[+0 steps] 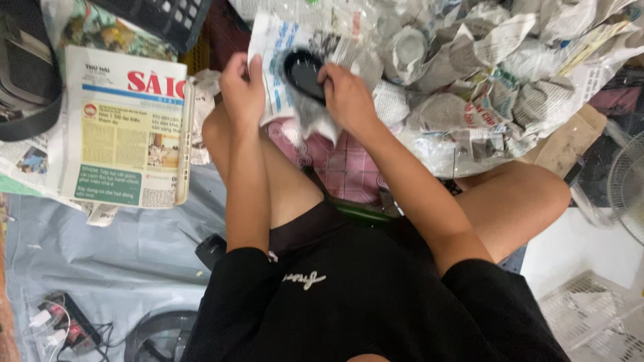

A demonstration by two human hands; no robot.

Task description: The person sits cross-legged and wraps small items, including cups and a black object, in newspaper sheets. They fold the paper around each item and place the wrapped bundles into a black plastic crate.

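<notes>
**Wrapping the black dish in newspaper**

Nearest us, our bare knees frame a pink checked cloth (349,167) on the floor. Above it, our left hand (243,90) is closed on the left edge of a newspaper sheet (278,47), thumb on top. Our right hand (347,97) curls its fingers over the rim of a glossy black dish (303,70) lying on that sheet. We judge it best to keep the paper taut and fold it snugly over the rim. Beyond, to the right, lie wrapped bundles (469,87); on the left, a stack of newspapers (124,134).
</notes>
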